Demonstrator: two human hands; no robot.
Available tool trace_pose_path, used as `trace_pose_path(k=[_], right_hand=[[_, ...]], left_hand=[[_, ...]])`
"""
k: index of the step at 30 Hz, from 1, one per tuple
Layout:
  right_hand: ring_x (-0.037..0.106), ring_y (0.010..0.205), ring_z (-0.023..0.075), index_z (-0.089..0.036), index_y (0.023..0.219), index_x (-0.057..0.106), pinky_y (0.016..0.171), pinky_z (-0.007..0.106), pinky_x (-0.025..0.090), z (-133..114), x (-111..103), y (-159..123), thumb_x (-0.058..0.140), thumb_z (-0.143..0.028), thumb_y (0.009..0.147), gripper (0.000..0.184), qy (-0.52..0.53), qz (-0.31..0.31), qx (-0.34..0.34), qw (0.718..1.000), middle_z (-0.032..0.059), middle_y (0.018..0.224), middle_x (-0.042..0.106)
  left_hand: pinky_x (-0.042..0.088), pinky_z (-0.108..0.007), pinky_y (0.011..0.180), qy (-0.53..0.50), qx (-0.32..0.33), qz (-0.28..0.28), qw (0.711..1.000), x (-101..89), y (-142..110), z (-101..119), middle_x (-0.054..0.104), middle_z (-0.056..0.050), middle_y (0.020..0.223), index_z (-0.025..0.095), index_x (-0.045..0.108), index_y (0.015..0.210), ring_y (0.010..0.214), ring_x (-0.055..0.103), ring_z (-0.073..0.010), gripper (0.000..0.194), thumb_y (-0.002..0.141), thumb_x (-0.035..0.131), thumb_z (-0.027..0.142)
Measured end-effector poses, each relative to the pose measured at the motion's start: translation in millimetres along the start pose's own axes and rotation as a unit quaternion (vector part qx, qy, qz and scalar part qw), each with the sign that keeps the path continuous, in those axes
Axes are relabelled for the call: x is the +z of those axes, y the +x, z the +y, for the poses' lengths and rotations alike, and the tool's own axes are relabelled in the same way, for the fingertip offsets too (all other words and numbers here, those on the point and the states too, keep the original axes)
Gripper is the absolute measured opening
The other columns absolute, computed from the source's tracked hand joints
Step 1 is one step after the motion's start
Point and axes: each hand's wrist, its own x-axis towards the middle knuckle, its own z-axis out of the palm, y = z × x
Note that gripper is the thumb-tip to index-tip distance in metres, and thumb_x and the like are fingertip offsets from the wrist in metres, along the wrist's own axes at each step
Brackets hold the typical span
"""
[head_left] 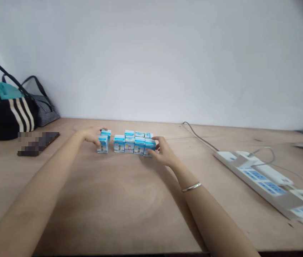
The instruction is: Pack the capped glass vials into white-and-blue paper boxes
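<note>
Small blue-and-white cardboard boxes stand on the wooden table in two groups. My left hand curls round the left pair, its thumb against the front box and a finger at the rear box. A gap separates this pair from the larger group, where several boxes stand side by side in front, such as the left one, with more behind them. At that group's right end, my right hand grips the end box, thumb in front and fingers at its far side. A silver bangle circles my right wrist.
To the right lies a white power strip with plugs and a grey cable. At left are a dark phone-like object, a black striped bag and a grey bag. A pale wall borders the table's back.
</note>
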Motion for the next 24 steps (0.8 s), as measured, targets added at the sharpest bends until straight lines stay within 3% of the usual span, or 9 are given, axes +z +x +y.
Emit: trace_pose_path(k=[3, 5, 9, 12, 14, 19, 24], right_hand=[[0.055, 0.088, 0.0209, -0.02, 0.107, 0.055, 0.081, 0.036, 0.047, 0.7, 4.1, 5.3, 0.063, -0.05, 0.07, 0.048, 0.13, 0.103, 0.147, 0.975, 0.0077, 0.112, 0.057], [0.056, 0.096, 0.0228, -0.021, 0.104, 0.057, 0.082, 0.036, 0.048, 2.3, 9.6, 10.6, 0.052, -0.057, 0.076, 0.046, 0.186, 0.141, 0.202, 0.951, 0.0073, 0.112, 0.059], [0.063, 0.092, 0.0246, -0.019, 0.1, 0.062, 0.074, 0.036, 0.053, 5.0, 25.5, 19.2, 0.037, -0.061, 0.084, 0.051, 0.251, 0.101, 0.248, 0.93, 0.0086, 0.102, 0.067], [0.067, 0.085, 0.0255, -0.019, 0.101, 0.065, 0.073, 0.038, 0.054, 7.2, 36.3, 22.9, 0.04, -0.062, 0.082, 0.053, 0.376, 0.026, 0.307, 0.874, 0.0085, 0.094, 0.071], [0.068, 0.086, 0.0252, -0.019, 0.103, 0.065, 0.076, 0.039, 0.054, 9.5, 41.1, 25.4, 0.046, -0.059, 0.08, 0.05, 0.435, 0.01, 0.328, 0.838, 0.0078, 0.094, 0.072], [0.069, 0.084, 0.0243, -0.02, 0.104, 0.064, 0.08, 0.039, 0.054, 14.9, 47.0, 31.8, 0.05, -0.054, 0.081, 0.044, 0.438, 0.029, 0.328, 0.837, 0.0061, 0.087, 0.073], [0.069, 0.08, 0.0239, -0.018, 0.101, 0.064, 0.075, 0.038, 0.055, 15.6, 53.2, 38.7, 0.048, -0.053, 0.081, 0.043, 0.416, -0.002, 0.297, 0.86, 0.0064, 0.085, 0.073]], left_hand=[[0.048, -0.033, 0.088, -0.102, 0.018, -0.025, 0.994, 8.9, 8.5, -1.0, 0.055, -0.008, 0.126, 0.023, 0.043, 0.13, 0.107, 0.058, -0.0265, 0.097, 0.041, 0.081, 0.027], [0.049, -0.035, 0.088, -0.169, 0.028, -0.031, 0.985, 17.6, 10.1, -1.3, 0.055, -0.01, 0.125, 0.022, 0.042, 0.132, 0.105, 0.06, -0.0266, 0.099, 0.041, 0.082, 0.025], [0.048, -0.042, 0.089, -0.249, 0.041, 0.029, 0.967, 37.5, 4.3, -8.7, 0.042, -0.016, 0.138, 0.024, 0.03, 0.139, 0.105, 0.06, -0.0291, 0.116, 0.037, 0.085, 0.023], [0.05, -0.042, 0.087, -0.278, 0.048, 0.056, 0.958, 54.1, -1.8, -13.3, 0.032, -0.017, 0.145, 0.026, 0.018, 0.143, 0.114, 0.055, -0.0305, 0.125, 0.038, 0.086, 0.025], [0.05, -0.039, 0.089, -0.281, 0.065, 0.064, 0.956, 64.5, -4.2, -12.0, 0.038, -0.014, 0.142, 0.026, 0.022, 0.141, 0.118, 0.052, -0.0289, 0.119, 0.041, 0.086, 0.027], [0.049, -0.041, 0.088, -0.247, 0.081, 0.096, 0.961, 76.9, -7.4, -2.5, 0.062, -0.008, 0.117, 0.021, 0.046, 0.125, 0.105, 0.06, -0.0278, 0.086, 0.048, 0.083, 0.034], [0.043, -0.041, 0.097, -0.246, 0.089, 0.121, 0.958, 77.8, -17.0, -7.8, 0.055, -0.009, 0.127, 0.022, 0.04, 0.129, 0.116, 0.053, -0.0278, 0.095, 0.045, 0.084, 0.032]])
